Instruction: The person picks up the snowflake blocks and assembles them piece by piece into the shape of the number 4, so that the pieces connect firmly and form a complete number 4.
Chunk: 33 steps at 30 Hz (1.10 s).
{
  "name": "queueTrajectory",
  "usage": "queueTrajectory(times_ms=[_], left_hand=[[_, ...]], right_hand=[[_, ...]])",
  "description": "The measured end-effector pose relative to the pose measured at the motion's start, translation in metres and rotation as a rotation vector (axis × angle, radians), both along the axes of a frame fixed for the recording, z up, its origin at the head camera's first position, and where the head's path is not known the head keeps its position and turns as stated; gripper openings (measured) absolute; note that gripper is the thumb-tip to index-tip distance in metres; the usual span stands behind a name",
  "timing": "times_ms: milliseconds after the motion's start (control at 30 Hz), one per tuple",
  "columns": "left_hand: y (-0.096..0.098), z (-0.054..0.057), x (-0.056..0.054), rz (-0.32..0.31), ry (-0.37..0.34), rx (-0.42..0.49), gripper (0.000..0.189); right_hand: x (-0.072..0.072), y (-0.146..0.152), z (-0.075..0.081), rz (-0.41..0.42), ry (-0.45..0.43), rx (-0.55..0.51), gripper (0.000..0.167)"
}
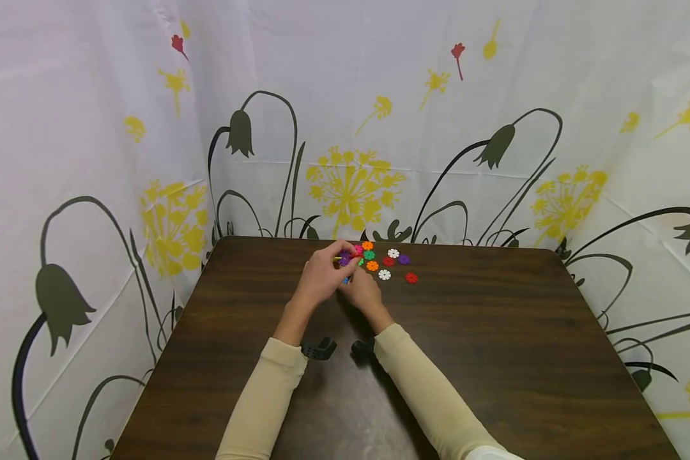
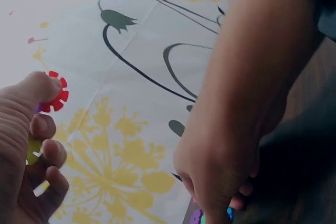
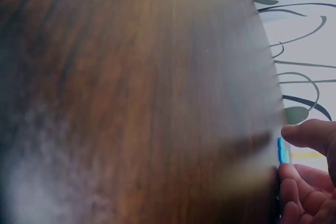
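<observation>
My left hand [image 1: 320,273] pinches a red flower-shaped disc [image 2: 62,97] between thumb and fingers. A yellow disc [image 2: 34,150] shows among its curled fingers, and a bit of purple appears behind the red one. Low at the tabletop, my right hand [image 1: 363,291] has its thumb and index finger at opposite edges of a blue disc [image 3: 282,150], seen edge-on. Beside the hands lie more flower discs: green [image 1: 369,255], orange [image 1: 372,266], white [image 1: 384,275] and red [image 1: 388,261]. Part of the pile is hidden behind the left hand.
A dark wood-grain table [image 1: 466,358] spreads under both arms, with the discs near its far edge. One red disc [image 1: 411,278] lies apart at the right, a purple disc [image 1: 404,259] behind it. A flower-printed curtain [image 1: 345,115] hangs behind the table.
</observation>
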<state>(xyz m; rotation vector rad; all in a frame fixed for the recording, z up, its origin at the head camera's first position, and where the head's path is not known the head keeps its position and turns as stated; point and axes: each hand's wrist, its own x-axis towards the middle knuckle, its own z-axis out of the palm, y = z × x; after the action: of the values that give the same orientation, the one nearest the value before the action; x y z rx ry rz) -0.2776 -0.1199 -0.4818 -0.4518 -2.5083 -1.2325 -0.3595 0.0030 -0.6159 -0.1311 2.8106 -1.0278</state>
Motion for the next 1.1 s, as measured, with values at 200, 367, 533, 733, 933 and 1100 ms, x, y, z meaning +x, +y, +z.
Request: queueTrajectory(times_ms=[200, 367, 533, 733, 933, 1100], left_hand=[[0.003, 0.001, 0.002, 0.0, 0.147, -0.114, 0.016], [0.004, 0.002, 0.002, -0.007, 0.207, -0.11, 0.017], [0.005, 0.001, 0.0, -0.014, 0.228, -0.101, 0.018], [0.005, 0.0, -0.001, -0.033, 0.223, -0.098, 0.018], [0.004, 0.0, -0.001, -0.038, 0.192, -0.106, 0.017], [0.003, -0.001, -0.003, -0.049, 0.143, -0.057, 0.014]], right_hand=[[0.001, -0.006, 0.004, -0.036, -0.026, 0.062, 0.06], [0.0, -0.007, 0.002, -0.034, -0.024, 0.052, 0.053], [0.001, -0.005, 0.007, -0.025, -0.045, 0.045, 0.052], [0.008, -0.004, 0.02, -0.078, -0.085, 0.022, 0.059], [0.016, -0.002, 0.032, -0.099, -0.096, 0.028, 0.062], [0.019, 0.001, 0.036, -0.103, -0.073, -0.042, 0.053]])
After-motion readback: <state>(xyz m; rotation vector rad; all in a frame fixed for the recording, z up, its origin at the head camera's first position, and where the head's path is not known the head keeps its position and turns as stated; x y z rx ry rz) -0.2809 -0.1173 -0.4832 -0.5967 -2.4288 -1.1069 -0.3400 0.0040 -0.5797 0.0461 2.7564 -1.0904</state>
